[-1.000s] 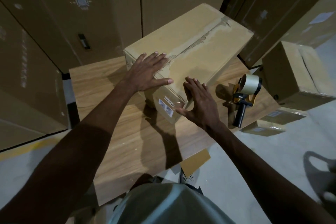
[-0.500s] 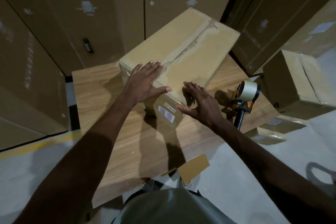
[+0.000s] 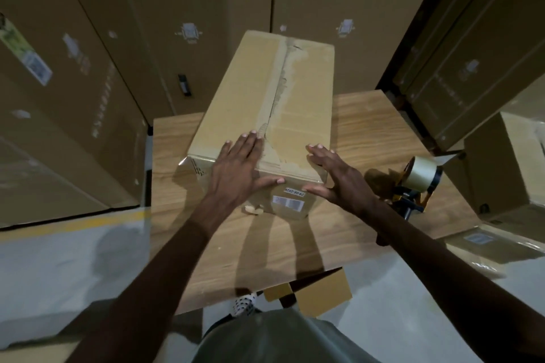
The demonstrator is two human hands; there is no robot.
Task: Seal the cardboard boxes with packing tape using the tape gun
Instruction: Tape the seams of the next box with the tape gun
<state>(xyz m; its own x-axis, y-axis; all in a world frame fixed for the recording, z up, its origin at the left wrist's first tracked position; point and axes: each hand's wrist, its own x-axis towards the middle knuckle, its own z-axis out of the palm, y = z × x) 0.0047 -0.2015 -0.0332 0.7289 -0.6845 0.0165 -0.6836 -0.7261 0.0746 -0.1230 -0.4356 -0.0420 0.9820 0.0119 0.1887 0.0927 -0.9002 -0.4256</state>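
The long brown cardboard box (image 3: 265,115) now lies with its length running straight from near to far on the light wooden table (image 3: 368,138); half a second ago it sat skewed, its far end swung toward the right. Its centre seam, rough with old torn tape, lines up with the person's body, which I judge readies it for one straight pull of fresh tape.

The left hand (image 3: 239,174) lies flat on the near end of the lid, fingers straight, thumb along the near top edge, gripping nothing. The right hand (image 3: 339,180) is spread open at the near right corner, fingers on the lid and thumb against the labelled near face (pressing or merely touching, I cannot tell).

The yellow-and-black tape gun with its pale roll (image 3: 418,183) rests untouched on the table, just right of the right hand. Taping has not begun; picking up the gun looks like the next step.
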